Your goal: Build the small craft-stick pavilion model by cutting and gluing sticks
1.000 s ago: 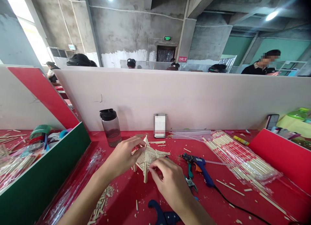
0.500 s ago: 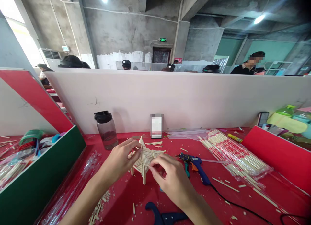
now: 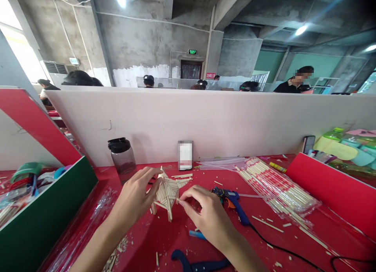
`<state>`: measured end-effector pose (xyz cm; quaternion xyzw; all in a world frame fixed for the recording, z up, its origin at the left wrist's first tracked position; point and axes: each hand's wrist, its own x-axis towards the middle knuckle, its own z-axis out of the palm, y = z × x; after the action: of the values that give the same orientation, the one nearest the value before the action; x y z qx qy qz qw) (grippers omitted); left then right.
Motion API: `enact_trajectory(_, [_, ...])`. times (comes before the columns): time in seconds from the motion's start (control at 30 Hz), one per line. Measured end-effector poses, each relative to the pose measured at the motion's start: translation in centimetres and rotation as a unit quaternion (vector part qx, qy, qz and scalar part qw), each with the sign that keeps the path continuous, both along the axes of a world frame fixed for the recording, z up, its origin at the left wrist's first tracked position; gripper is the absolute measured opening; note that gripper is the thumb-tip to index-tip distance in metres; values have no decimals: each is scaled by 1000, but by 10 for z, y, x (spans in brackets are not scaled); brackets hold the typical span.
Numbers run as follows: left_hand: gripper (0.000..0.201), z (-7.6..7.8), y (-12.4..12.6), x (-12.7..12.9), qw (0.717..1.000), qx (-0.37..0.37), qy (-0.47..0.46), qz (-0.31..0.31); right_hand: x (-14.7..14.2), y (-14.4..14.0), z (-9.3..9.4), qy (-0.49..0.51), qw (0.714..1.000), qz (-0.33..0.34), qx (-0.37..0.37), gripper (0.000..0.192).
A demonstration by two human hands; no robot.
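Note:
A small model of pale wooden sticks [image 3: 166, 195], with a pointed, ribbed roof and short legs, stands on the red table. My left hand [image 3: 141, 191] is closed on the left side of its roof, thumb and fingers near the peak. Just right of the model, my right hand [image 3: 202, 209] has thumb and forefinger pinched together; whatever is between the tips is too small to make out. A blue glue gun [image 3: 237, 209] with an orange trigger lies to the right of that hand. Below the hands are a blue cylinder [image 3: 196, 234] and a dark blue cutter-like tool [image 3: 199, 262].
Bagged sticks [image 3: 279, 182] lie at the right, beside a red divider [image 3: 331, 189]. A dark-lidded bottle [image 3: 122, 158] and a propped phone [image 3: 185, 156] stand by the white partition [image 3: 220, 123]. At the left is a green divider [image 3: 49, 221]. Stick scraps litter the table; people sit beyond.
The view has shifted slightly. My right fingertips are now a little apart from the roof, at its right side, and more of the blue cylinder shows. My left hand stays on the model.

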<state>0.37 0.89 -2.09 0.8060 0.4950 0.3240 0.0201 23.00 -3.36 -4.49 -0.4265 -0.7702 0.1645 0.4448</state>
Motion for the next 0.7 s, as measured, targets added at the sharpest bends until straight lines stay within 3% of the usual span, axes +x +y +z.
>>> enact_trajectory(0.1, [23,13,-12,-1,997,28,-18,-72,-2,-3,4,19,1000,8,8,8])
enact_trajectory(0.2, [21,21,-22,2,980,-18,32,-197,-4,-5,5,47,999,13,19,7])
enact_trajectory(0.27, [20,23,-25,4,969,-29,49,-239,-5,-6,4,64,997,17,28,8])
enact_trajectory(0.43, [18,20,-23,6,967,-20,19,-252,-7,-6,1,85,994,43,60,8])
enact_trajectory(0.7, [16,18,-24,4,970,-81,26,-227,-9,-6,-4,57,991,51,110,9])
